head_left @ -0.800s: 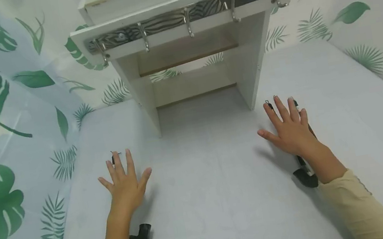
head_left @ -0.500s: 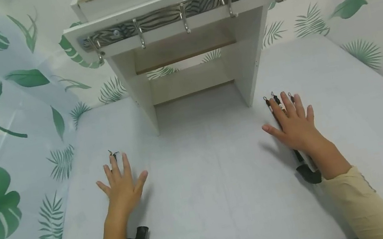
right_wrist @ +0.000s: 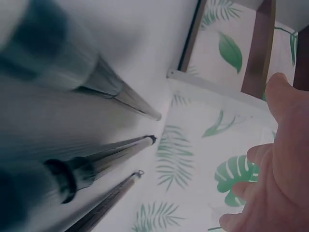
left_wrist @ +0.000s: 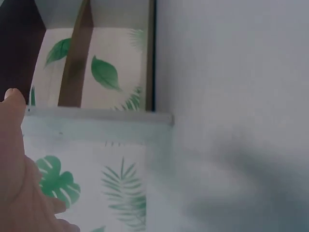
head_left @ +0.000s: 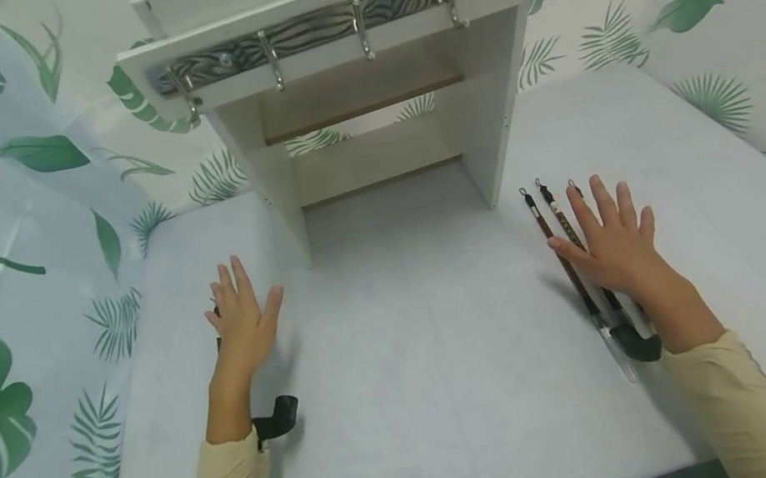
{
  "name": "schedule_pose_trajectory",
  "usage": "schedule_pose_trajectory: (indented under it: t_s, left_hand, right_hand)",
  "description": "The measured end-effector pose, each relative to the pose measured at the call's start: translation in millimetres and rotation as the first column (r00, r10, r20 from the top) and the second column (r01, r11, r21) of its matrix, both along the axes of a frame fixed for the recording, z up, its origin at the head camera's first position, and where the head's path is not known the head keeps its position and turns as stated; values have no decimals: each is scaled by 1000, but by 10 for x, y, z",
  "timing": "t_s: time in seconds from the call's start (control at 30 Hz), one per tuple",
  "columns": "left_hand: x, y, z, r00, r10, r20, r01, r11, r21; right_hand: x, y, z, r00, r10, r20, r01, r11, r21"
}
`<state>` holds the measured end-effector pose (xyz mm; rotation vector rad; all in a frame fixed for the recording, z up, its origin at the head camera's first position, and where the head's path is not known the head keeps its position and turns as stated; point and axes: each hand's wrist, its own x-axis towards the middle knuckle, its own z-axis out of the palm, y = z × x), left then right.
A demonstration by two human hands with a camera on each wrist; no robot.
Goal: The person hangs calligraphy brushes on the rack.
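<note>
My right hand (head_left: 613,247), fingers extended and holding nothing, shifts outward, revealing more of the brushes (head_left: 579,286) on the white table (head_left: 394,398), as my left hand (head_left: 241,330), likewise unladen, moves forward. A clear cap (head_left: 617,352) sleeves one brush's near end; the shelf unit (head_left: 491,94) holds a cross-shelf (head_left: 362,110) behind hooks (head_left: 363,35).

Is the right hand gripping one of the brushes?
No, the head view shows the right hand with straight, spread fingers, none curled round the brushes.

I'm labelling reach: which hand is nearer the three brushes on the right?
Right. The right hand is above the three brushes, partly hiding them; the left hand is over the left side of the table.
</note>
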<state>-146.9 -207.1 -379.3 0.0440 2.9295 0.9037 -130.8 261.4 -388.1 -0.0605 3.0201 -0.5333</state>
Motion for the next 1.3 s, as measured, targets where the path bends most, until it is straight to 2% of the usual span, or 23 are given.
schedule_pose_trajectory:
  t_s: [0.13, 0.23, 0.3, 0.33, 0.43, 0.53, 0.6, 0.63, 0.67, 0.73, 0.8, 0.87, 0.93, 1.0, 1.07, 1.3]
  left_hand:
    - [-274, 160, 22, 998, -16, -61, 24, 991, 133]
    - [-432, 253, 9, 992, -7, -127, 41, 963, 268]
    - [-507, 295, -18, 986, 6, -168, 57, 928, 368]
    - [-526, 340, 15, 984, 11, -180, 65, 909, 411]
    - [-638, 417, -22, 969, 45, -242, 92, 847, 524]
    - [-731, 485, -32, 947, 86, -310, 125, 789, 601]
    - [-815, 515, -88, 929, 112, -352, 158, 740, 653]
    - [-840, 537, -96, 924, 127, -360, 162, 724, 671]
    - [-863, 558, -112, 918, 145, -368, 157, 719, 677]
    - [-890, 608, -148, 912, 194, -361, 116, 723, 681]
    - [-900, 661, -186, 902, 246, -354, 48, 759, 650]
    - [-875, 670, -208, 881, 297, -368, -9, 789, 615]
    - [-862, 675, -214, 860, 320, -398, -20, 800, 600]
    - [-858, 675, -215, 847, 323, -421, -9, 802, 597]
    - [-863, 675, -218, 844, 320, -431, 2, 801, 598]
    - [-866, 709, -246, 850, 321, -417, -9, 802, 598]
  right_hand:
    - [42, 62, -30, 1000, -14, 12, 14, 1000, -17]
    - [70, 102, -65, 999, -35, 13, 35, 999, -27]
    - [90, 122, -86, 999, -52, 4, 52, 998, -41]
    - [103, 138, -98, 998, -66, -5, 65, 997, -48]
    - [123, 176, -132, 994, -103, -41, 99, 992, -83]
    - [133, 217, -172, 990, -128, -53, 123, 988, -98]
    - [141, 250, -194, 989, -140, -50, 135, 986, -98]
    - [150, 267, -201, 987, -150, -50, 144, 984, -106]
    - [162, 282, -202, 986, -162, -45, 156, 981, -115]
    - [185, 317, -200, 982, -184, -45, 177, 975, -132]
    - [203, 350, -200, 977, -210, -45, 201, 968, -151]
    - [199, 354, -202, 975, -218, -35, 211, 966, -149]
    - [189, 359, -212, 974, -226, -27, 221, 966, -134]
    - [182, 362, -222, 969, -246, -15, 243, 963, -114]
    - [181, 368, -227, 964, -266, -11, 264, 959, -100]
    - [218, 417, -228, 957, -289, 17, 289, 955, -70]
